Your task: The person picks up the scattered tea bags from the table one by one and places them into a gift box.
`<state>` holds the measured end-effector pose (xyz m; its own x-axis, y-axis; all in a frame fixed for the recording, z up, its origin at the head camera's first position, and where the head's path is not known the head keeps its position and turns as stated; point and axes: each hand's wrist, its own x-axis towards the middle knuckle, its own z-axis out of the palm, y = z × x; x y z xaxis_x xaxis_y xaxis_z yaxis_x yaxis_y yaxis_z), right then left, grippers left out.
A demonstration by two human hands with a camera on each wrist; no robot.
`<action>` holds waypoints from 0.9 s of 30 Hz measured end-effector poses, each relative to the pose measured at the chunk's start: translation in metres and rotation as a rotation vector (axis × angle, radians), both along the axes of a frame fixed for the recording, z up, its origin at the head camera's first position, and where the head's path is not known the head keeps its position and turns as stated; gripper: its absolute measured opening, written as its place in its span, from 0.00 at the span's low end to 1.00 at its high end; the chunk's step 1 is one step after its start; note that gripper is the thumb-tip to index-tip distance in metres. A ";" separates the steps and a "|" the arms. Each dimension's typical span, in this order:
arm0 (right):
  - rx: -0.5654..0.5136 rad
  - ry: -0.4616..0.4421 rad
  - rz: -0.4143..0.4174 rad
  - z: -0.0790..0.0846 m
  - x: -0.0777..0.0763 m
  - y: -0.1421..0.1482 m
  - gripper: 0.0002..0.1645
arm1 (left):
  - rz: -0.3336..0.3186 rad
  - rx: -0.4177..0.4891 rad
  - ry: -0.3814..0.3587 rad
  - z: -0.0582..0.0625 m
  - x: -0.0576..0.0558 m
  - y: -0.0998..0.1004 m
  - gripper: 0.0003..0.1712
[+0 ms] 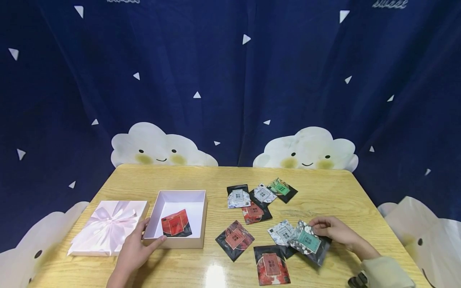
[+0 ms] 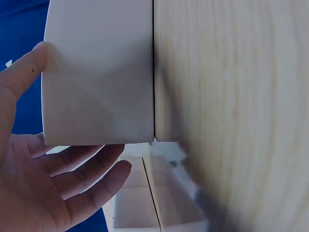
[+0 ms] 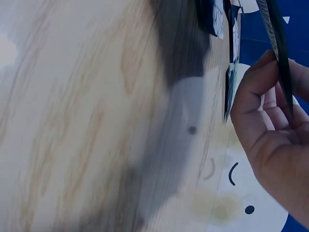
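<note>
My left hand point(image 1: 135, 250) holds the near left corner of a pale pink gift box point(image 1: 204, 224). In the left wrist view its thumb touches the rim of the box point(image 2: 99, 72), and the other fingers lie loosely along the side. Inside the box rests a red and black sachet point(image 1: 176, 224). My right hand point(image 1: 336, 232) pinches a black sachet with a green label point(image 1: 309, 242) by its upper edge, tilted above the table. In the right wrist view this sachet point(image 3: 277, 43) appears edge-on between thumb and fingers. It partly covers a white-labelled sachet point(image 1: 282, 232).
The box lid point(image 1: 109, 228) with its ribbon bow stands left of the box. Two red sachets point(image 1: 235, 240) point(image 1: 271, 266) lie in front; several more, including a green-labelled sachet point(image 1: 282, 189), overlap farther back. A dark curtain point(image 1: 230, 80) hangs behind the wooden table point(image 1: 187, 176).
</note>
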<state>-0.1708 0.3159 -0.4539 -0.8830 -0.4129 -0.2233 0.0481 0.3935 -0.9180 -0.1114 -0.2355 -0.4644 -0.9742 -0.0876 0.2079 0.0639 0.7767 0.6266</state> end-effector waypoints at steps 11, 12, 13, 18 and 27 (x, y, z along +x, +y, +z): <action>-0.033 0.033 -0.062 0.001 -0.007 -0.018 0.22 | 0.004 0.010 -0.002 0.000 0.000 0.001 0.44; -0.036 0.036 -0.070 0.002 -0.008 -0.020 0.22 | 0.004 0.012 -0.001 0.000 0.000 0.001 0.44; -0.040 0.036 -0.079 0.002 -0.008 -0.023 0.22 | 0.005 0.014 0.000 0.000 0.000 0.001 0.44; -0.075 0.027 -0.101 0.003 -0.011 -0.034 0.22 | 0.006 0.019 -0.006 0.000 0.001 0.001 0.44; -0.099 0.020 -0.125 0.003 -0.020 -0.050 0.21 | 0.007 0.021 -0.011 0.000 0.000 0.000 0.44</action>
<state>-0.1904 0.2659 -0.4512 -0.9327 -0.3186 -0.1691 0.0728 0.2929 -0.9534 -0.1116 -0.2356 -0.4642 -0.9757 -0.0989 0.1955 0.0515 0.7638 0.6434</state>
